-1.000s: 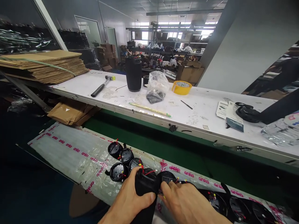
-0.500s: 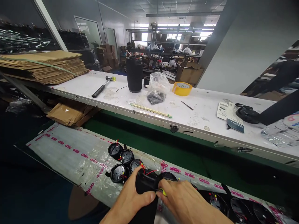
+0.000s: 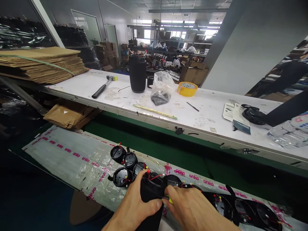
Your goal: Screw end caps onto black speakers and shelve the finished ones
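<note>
My left hand (image 3: 134, 202) is wrapped around a black fabric-covered cylinder (image 3: 149, 191), with the thumb lying across its near side. Red wires stick out at the cylinder's open top. Pinched in my right hand (image 3: 190, 203) is a small tool with a yellow-green handle (image 3: 170, 200), its tip against the cylinder's rim near my left thumb. Fingers cover most of the tool, so its kind cannot be told. Just beyond my left hand stand several round black housings (image 3: 121, 177) with red and yellow wire ends. More black housings (image 3: 222, 207) sit to the right of my right hand.
The housings stand on a board (image 3: 72, 160) covered in printed film. Behind it, a white shelf (image 3: 209, 109) carries a mallet (image 3: 104, 86), a black cylinder (image 3: 137, 73), a plastic bag (image 3: 162, 88), yellow tape (image 3: 187, 89) and a bottle (image 3: 291, 133). Cardboard sheets (image 3: 40, 64) are stacked at left.
The camera view has shifted slightly. Both hands keep nearly the same position on the cylinder, and the tool tip stays at its rim.
</note>
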`<state>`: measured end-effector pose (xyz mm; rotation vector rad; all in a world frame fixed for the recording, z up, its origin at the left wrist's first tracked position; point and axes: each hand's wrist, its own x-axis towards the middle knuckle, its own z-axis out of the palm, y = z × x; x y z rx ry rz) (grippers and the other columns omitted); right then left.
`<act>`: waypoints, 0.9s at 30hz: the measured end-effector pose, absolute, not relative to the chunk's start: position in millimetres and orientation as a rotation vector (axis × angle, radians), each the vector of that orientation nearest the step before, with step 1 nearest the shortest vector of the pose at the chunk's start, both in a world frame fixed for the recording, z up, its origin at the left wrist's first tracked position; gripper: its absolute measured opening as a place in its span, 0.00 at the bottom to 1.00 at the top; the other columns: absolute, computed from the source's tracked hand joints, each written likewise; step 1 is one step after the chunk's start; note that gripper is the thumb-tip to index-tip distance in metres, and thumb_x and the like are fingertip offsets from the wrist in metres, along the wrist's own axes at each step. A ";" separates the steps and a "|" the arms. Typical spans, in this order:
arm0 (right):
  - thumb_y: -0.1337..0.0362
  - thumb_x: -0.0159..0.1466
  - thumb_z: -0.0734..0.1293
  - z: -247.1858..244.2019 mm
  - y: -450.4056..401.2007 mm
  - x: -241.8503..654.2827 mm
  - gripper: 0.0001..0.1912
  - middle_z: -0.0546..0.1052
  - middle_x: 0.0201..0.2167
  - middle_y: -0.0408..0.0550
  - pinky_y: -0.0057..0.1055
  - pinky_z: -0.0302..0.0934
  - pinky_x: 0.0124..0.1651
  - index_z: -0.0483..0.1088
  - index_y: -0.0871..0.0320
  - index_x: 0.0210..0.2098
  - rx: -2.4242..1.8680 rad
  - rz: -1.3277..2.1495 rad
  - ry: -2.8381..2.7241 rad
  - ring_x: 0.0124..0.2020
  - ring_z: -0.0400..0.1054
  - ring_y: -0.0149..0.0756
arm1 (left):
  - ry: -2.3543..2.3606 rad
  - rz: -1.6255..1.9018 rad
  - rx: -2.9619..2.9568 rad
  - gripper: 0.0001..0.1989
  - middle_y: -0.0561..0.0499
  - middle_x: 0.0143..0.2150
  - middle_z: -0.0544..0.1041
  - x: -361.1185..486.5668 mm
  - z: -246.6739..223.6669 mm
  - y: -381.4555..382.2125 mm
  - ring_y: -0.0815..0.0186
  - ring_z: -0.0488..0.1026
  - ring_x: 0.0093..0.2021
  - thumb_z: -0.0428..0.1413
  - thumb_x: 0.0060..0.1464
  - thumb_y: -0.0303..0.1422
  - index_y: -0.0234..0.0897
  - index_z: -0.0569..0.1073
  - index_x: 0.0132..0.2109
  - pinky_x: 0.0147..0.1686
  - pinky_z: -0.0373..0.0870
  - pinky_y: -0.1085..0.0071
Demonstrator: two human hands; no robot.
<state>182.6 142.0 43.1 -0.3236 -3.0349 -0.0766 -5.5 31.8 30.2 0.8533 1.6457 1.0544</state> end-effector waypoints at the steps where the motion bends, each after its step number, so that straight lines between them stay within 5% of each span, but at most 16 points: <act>1: 0.73 0.57 0.69 43.9 140.8 182.2 0.18 0.70 0.23 0.36 0.40 0.30 0.20 0.55 0.50 0.33 -0.341 -0.091 -3.029 0.17 0.66 0.36 | 1.654 1.047 0.857 0.44 0.36 0.66 0.74 -5.3 30.5 31.2 0.38 0.67 0.68 0.68 0.47 0.37 0.37 0.63 0.69 0.69 0.59 0.45; 11: 0.71 0.58 0.69 45.6 132.1 180.4 0.18 0.72 0.26 0.39 0.41 0.26 0.22 0.54 0.49 0.33 -0.397 -0.201 -3.080 0.19 0.68 0.38 | 1.707 1.026 0.828 0.45 0.37 0.67 0.73 -5.6 28.6 30.9 0.39 0.66 0.69 0.66 0.47 0.44 0.39 0.62 0.69 0.68 0.59 0.46; 27: 0.67 0.63 0.69 38.6 123.6 185.3 0.16 0.74 0.26 0.41 0.39 0.36 0.21 0.55 0.51 0.39 -0.621 -0.152 -2.976 0.21 0.71 0.39 | 1.711 1.030 0.918 0.39 0.41 0.60 0.80 -1.0 34.9 36.7 0.42 0.74 0.63 0.64 0.47 0.42 0.38 0.65 0.65 0.63 0.66 0.49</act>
